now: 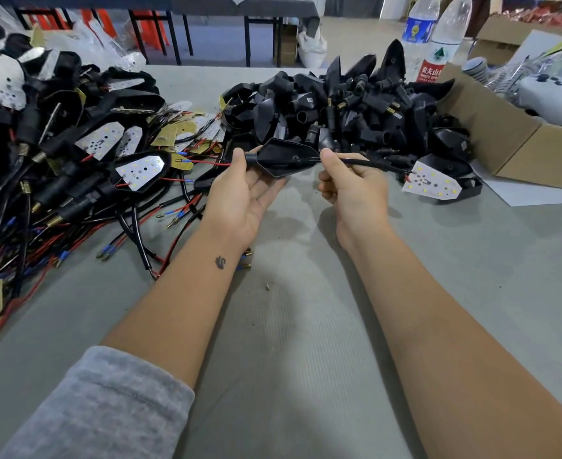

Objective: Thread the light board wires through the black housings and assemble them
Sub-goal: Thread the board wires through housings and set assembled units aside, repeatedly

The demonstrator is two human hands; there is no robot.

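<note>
Centrally, just above the desk (289,326), the left hand (244,197) lies palm up under a black housing (284,158), thumb pressed on its neck, so the grip is clamped on the housing. The right hand (352,188) pinches a black cable (377,164) between thumb and curled fingers, its grip clamped on the cable just beside the housing's pointed end. The cable runs right to a white light board (432,185), which rests on the desk against another housing. Thin red wire (215,163) comes out of the housing's neck on the left.

Behind the hands, a pile of empty housings (355,104) covers the middle of the desk. To the left lies a heap of assembled units (57,144), with boards seated in housings and red and black leads spilling toward the near edge. A grey sleeve (100,409) is pushed up on the left forearm.

The desk has a grey, finely ribbed covering with a few dark specks and a scuffed patch between the forearms. A cardboard box (504,140) stands at right on a white sheet, and two plastic bottles (435,44) stand behind the pile. Further back, the room shows dark-legged tables (246,8) on a grey floor, with a white sack beneath one.
</note>
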